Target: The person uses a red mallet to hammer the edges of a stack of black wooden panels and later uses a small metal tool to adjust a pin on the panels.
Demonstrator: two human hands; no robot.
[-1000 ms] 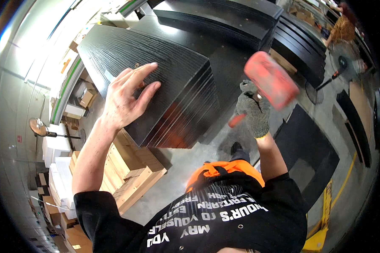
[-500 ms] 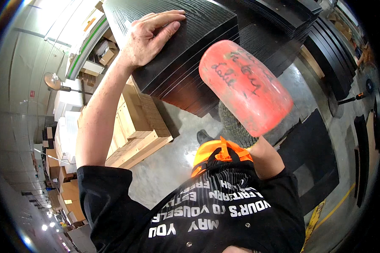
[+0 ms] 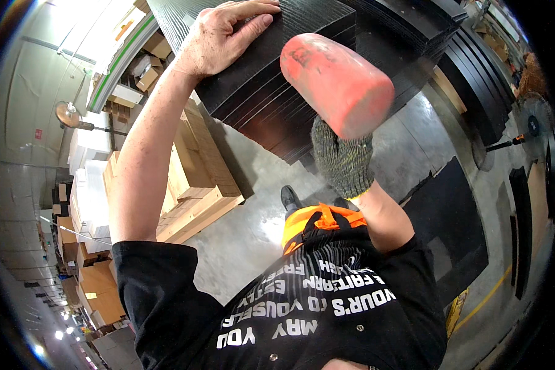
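My bare left hand point(image 3: 219, 40) lies on the top of a stack of black wood-grain boards point(image 3: 253, 77), its fingers stretched toward the right and the thumb a little apart. My right hand point(image 3: 345, 157), in a dark grey knit glove, is closed below a big red mallet point(image 3: 333, 83) with scuffed, cylindrical head. The handle is hidden behind the head and the glove. In the picture the mallet head overlaps the near right corner of the stack; whether it touches the boards I cannot tell.
More black boards point(image 3: 407, 24) are piled at the far right, with curved-looking stacks point(image 3: 478, 77) beyond. A wooden pallet point(image 3: 200, 179) stands left of the black stack. A black mat point(image 3: 450, 216) covers floor at right, near a fan point(image 3: 530, 126). Cardboard boxes point(image 3: 102, 293) line the left.
The mallet has moved up and left toward the stack and turned, and more of the gloved right hand shows. My left hand keeps its place on the boards, with the view shifted slightly.
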